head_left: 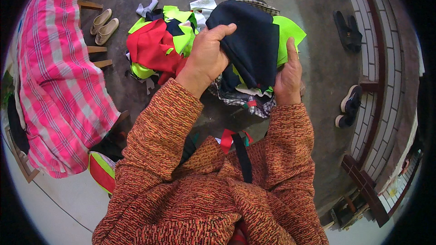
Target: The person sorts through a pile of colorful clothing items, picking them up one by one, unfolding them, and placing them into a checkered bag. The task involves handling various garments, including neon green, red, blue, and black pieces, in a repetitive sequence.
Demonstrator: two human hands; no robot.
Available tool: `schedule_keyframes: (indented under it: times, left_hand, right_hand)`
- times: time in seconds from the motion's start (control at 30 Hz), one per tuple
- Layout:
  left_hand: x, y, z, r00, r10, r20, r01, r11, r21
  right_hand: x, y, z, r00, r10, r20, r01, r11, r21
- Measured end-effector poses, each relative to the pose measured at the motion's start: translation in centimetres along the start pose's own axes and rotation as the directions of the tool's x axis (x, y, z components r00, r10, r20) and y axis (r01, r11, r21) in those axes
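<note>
Between my two hands hangs a dark navy piece of cloth (247, 38), lifted above a pile of fabric. My left hand (206, 54) grips its left edge, thumb on top and fingers curled out of sight behind. At the other side my right hand (289, 78) holds a bright lime-green cloth (288, 34) that lies behind the navy one; its thumb points up along the edge. Below them sits checked fabric (254, 108) with mixed scraps. To the left is a heap of scraps, with a red cloth (152, 45) on top and lime-green pieces around it.
A bed or couch with a pink checked cover (59, 77) stands at the left, with beige shoes (107, 31) beside its legs. Black slippers (348, 31) and dark sneakers (349, 105) lie near the white-tiled wall (363, 63) on the right. Scraps (227, 140) rest on my lap.
</note>
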State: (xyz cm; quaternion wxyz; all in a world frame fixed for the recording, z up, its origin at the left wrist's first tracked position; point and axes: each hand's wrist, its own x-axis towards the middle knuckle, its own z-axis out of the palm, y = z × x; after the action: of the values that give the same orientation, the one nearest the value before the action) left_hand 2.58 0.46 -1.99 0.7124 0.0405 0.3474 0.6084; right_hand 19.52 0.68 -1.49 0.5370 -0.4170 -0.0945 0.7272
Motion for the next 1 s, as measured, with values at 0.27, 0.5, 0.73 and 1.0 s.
schedule_keyframes:
  times: [0.27, 0.5, 0.73, 1.0]
  left_hand:
    - [0.5, 1.1, -0.2, 0.997, 0.005, 0.077, -0.001, 0.999, -0.046]
    - [-0.2, 0.8, 0.7, 0.979, -0.092, 0.181, 0.021, 0.933, 0.358]
    - [-0.4, 0.6, 0.7, 0.985, -0.105, 0.136, 0.018, 0.851, 0.525]
    - [-0.3, 1.1, 0.4, 0.992, 0.010, 0.125, -0.075, 0.845, 0.529]
  right_hand:
    - [0.6, 1.2, -0.8, 0.968, -0.197, 0.154, 0.233, 0.934, -0.271]
    - [0.8, -0.2, -0.9, 0.992, -0.111, 0.067, 0.110, 0.994, 0.019]
    - [0.6, -0.2, -0.8, 0.985, -0.163, 0.048, 0.165, 0.986, -0.034]
    - [1.1, 0.1, -1.2, 0.980, -0.194, -0.048, 0.188, 0.976, -0.110]
